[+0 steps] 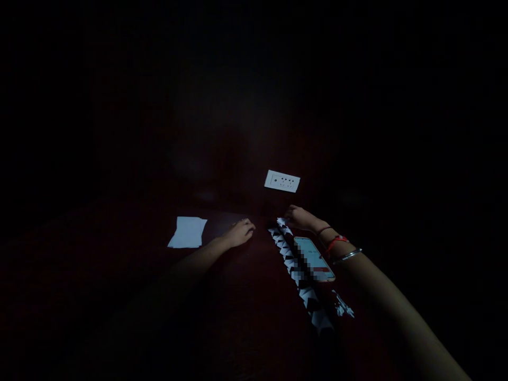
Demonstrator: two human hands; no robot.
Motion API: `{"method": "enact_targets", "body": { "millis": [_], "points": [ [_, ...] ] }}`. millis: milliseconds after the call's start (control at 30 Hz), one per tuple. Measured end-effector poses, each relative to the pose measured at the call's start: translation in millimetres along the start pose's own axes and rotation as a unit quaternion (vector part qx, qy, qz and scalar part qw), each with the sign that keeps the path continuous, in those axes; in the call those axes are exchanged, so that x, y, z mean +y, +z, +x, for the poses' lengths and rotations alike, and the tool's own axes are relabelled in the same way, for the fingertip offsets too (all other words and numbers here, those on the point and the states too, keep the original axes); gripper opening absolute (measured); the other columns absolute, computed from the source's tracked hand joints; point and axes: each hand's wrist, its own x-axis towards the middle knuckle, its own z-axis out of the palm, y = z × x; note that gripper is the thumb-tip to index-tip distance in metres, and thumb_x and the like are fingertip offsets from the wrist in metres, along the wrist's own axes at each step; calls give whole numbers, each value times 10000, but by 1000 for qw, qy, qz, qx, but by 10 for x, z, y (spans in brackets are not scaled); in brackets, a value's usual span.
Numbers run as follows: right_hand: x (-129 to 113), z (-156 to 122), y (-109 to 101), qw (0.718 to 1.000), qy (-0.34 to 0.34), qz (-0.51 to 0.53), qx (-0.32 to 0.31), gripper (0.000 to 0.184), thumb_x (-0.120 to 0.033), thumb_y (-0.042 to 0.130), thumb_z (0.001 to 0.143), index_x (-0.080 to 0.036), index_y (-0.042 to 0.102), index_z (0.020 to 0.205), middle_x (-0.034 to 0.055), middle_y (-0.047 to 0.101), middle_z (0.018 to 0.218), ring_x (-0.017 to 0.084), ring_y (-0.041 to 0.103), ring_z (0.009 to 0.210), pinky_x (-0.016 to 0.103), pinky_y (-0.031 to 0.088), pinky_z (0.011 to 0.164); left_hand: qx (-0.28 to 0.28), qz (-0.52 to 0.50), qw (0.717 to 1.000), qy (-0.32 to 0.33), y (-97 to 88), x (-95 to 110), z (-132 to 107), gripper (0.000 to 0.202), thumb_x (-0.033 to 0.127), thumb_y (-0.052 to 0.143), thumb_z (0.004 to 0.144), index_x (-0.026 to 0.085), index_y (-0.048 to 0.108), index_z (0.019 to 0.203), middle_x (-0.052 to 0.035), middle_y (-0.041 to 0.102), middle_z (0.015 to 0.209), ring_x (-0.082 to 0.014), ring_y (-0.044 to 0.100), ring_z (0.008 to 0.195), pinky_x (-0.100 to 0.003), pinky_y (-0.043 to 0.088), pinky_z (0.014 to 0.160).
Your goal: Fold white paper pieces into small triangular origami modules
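Darkness covers most of the view. My left hand (240,233) rests on the dark red table with its fingers loosely bent and nothing visible in them. Farther right, my right hand (298,217) has its fingers bent together at the far end of the folded white paper pieces (283,251), seemingly pinching one piece there. These pointed pieces lie in a long line that runs toward me, with a short second line beside its far end. A stack of white paper sheets (188,232) lies left of my left hand.
A phone (315,258) with a lit screen lies between the folded pieces and my right forearm. Small thin white bits (343,305) lie nearer to me. A white wall socket (282,181) is mounted beyond the table.
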Motion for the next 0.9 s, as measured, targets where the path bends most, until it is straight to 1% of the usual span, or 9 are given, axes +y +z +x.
{"method": "enact_targets", "body": {
  "millis": [33,100,133,200,333,467,600,700,900],
  "points": [
    [66,115,44,1000,6,-5,-9,200,-238,527,793,-113,591,936,97,572,963,200,472,997,328,391,849,-1,4,1000,-12,42,-40,71,248,274,468,863,144,494,1073,-78,508,1081,-183,531,914,-377,454,771],
    [175,331,152,999,21,-11,-28,252,-284,474,836,-139,522,1036,75,526,1068,182,517,945,385,432,802,1,11,999,-40,117,-114,182,261,278,470,863,144,485,1086,-79,506,1084,-183,534,909,-376,459,763],
    [223,428,212,999,30,-11,-41,273,-289,463,843,-148,499,1073,75,515,1088,177,529,924,380,450,779,2,13,999,-53,148,-146,222,262,276,470,862,143,484,1088,-79,505,1085,-184,533,912,-377,458,765],
    [305,593,334,997,46,-3,-68,263,-287,456,847,-159,501,1073,71,516,1087,171,534,912,362,459,767,2,15,997,-74,198,-195,269,267,276,472,861,142,482,1091,-80,503,1088,-187,531,917,-381,456,768],
    [394,810,544,990,69,27,-116,266,-288,464,843,-163,501,1075,66,516,1086,177,532,920,358,459,766,1,15,996,-91,231,-223,278,271,278,474,860,143,481,1094,-81,499,1098,-192,525,931,-389,449,780],
    [380,918,674,983,90,55,-150,266,-289,459,845,-160,501,1074,68,517,1086,175,533,914,361,460,765,28,33,992,-120,178,-193,251,254,275,468,863,146,491,1080,-79,504,1091,-187,527,927,-384,449,781],
    [342,990,718,979,112,70,-153,270,-290,457,846,-157,499,1077,69,516,1087,176,534,913,364,460,766,55,62,983,-166,120,-163,223,244,273,464,866,147,495,1072,-77,509,1081,-181,531,915,-376,453,774],
    [325,1042,739,977,124,74,-157,263,-289,459,845,-163,503,1072,67,516,1088,175,532,917,359,459,768,50,72,980,-180,115,-159,209,247,273,465,865,146,493,1075,-77,510,1078,-179,534,906,-371,458,764],
    [317,1105,785,973,143,67,-168,262,-286,463,844,-166,502,1073,67,516,1085,173,533,917,356,459,766,14,69,979,-190,133,-169,208,252,274,466,865,145,489,1079,-77,510,1076,-178,536,900,-368,462,758]
  ]
}}
